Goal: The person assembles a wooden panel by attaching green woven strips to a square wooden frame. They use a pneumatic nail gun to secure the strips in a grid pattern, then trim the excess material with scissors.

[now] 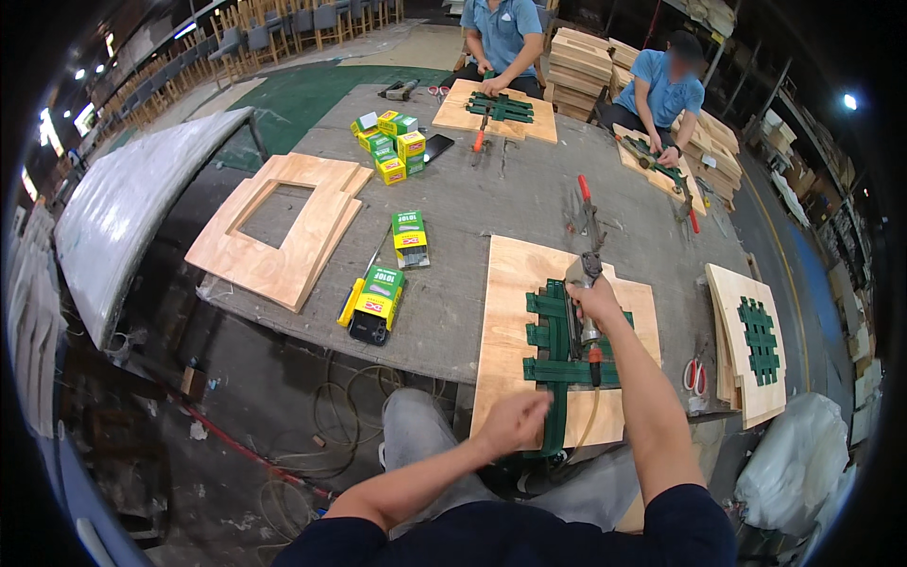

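My right hand (pixel 597 304) is wrapped round a pneumatic staple gun (pixel 590 274), its hose running down toward my lap. The gun is over a plywood panel (pixel 505 283) at the table's near edge. Dark green webbing straps (pixel 557 370) cross on that panel, partly hidden by my right hand and the gun. One strap runs toward me past the panel's near edge. My left hand (pixel 515 421) is closed beside this strap, fingertips at its left side; whether it pinches anything is hidden.
Green-and-yellow boxes (pixel 410 238) and a yellow utility knife (pixel 351 300) lie left of the panel. Further left are stacked cut-out plywood frames (pixel 321 213). Red-handled snips (pixel 695 376) and a strapped panel (pixel 759 335) lie right. Two people work across the table (pixel 444 312).
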`<action>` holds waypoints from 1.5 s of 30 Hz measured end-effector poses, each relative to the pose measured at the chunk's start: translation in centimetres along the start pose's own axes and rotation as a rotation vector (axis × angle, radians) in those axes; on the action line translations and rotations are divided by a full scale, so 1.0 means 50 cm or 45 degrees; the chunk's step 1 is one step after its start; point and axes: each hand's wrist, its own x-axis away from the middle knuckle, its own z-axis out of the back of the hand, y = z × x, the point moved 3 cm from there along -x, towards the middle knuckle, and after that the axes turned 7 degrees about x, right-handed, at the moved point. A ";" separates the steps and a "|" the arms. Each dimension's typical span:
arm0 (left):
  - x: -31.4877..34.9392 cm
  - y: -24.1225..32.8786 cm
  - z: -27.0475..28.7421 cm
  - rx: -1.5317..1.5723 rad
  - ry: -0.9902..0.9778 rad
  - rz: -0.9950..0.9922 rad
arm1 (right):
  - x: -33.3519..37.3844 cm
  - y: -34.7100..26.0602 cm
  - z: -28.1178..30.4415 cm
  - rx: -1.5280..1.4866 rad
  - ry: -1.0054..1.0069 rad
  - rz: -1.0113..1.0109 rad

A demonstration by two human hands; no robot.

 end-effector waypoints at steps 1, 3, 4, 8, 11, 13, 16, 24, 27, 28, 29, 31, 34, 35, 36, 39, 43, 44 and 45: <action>0.046 0.006 -0.019 0.099 -0.179 0.227 | 0.000 0.001 0.002 -0.071 -0.013 0.003; 0.129 -0.013 -0.045 -0.005 -0.551 0.604 | -0.002 -0.009 0.001 -0.214 -0.048 0.028; 0.170 -0.030 -0.063 -0.045 -0.616 0.603 | -0.001 0.016 0.025 -0.286 -0.003 0.068; 0.200 -0.108 -0.075 0.106 -0.400 0.698 | 0.002 0.093 0.103 -0.586 -0.026 -0.191; 0.176 -0.130 -0.091 0.356 -0.347 0.971 | 0.006 0.165 0.162 -0.800 -0.065 -0.249; 0.172 -0.137 -0.119 0.420 -0.271 0.769 | 0.007 0.204 0.194 -0.867 -0.140 -0.250; 0.178 -0.137 -0.146 0.426 -0.300 0.872 | 0.028 0.253 0.238 -0.883 -0.200 -0.309; 0.223 -0.057 -0.129 0.238 -0.617 0.813 | 0.082 0.281 0.273 -0.189 0.200 -0.445; 0.248 -0.018 -0.141 0.242 -0.919 0.770 | 0.121 0.290 0.312 0.428 0.444 -0.329; 0.255 -0.004 -0.139 0.243 -0.987 0.732 | 0.140 0.284 0.314 0.551 0.587 -0.163; 0.261 0.010 -0.142 0.246 -1.062 0.690 | 0.165 0.279 0.314 0.677 0.735 -0.002; 0.266 0.046 -0.144 0.255 -1.162 0.584 | 0.209 0.289 0.270 0.638 0.581 0.103; 0.281 0.099 -0.129 0.343 -1.147 0.603 | 0.326 0.298 0.016 -0.189 -0.626 -0.264; 0.288 0.103 -0.127 0.373 -1.127 0.603 | 0.387 0.274 -0.054 -0.466 -0.870 -0.309; 0.290 0.108 -0.135 0.419 -1.142 0.586 | 0.428 0.253 -0.097 -0.789 -0.914 -0.358; 0.291 0.123 -0.173 0.441 -1.193 0.469 | 0.456 0.264 -0.153 -1.281 -0.716 -0.482; 0.251 0.097 -0.117 -0.538 -1.235 0.060 | 0.462 0.276 -0.178 -1.300 -0.577 -0.393; 0.247 0.086 -0.083 -0.678 -1.117 0.071 | 0.473 0.267 -0.187 -1.194 -0.483 -0.402; 0.222 0.098 -0.076 -0.786 -1.021 0.067 | 0.483 0.273 -0.189 -1.135 -0.416 -0.396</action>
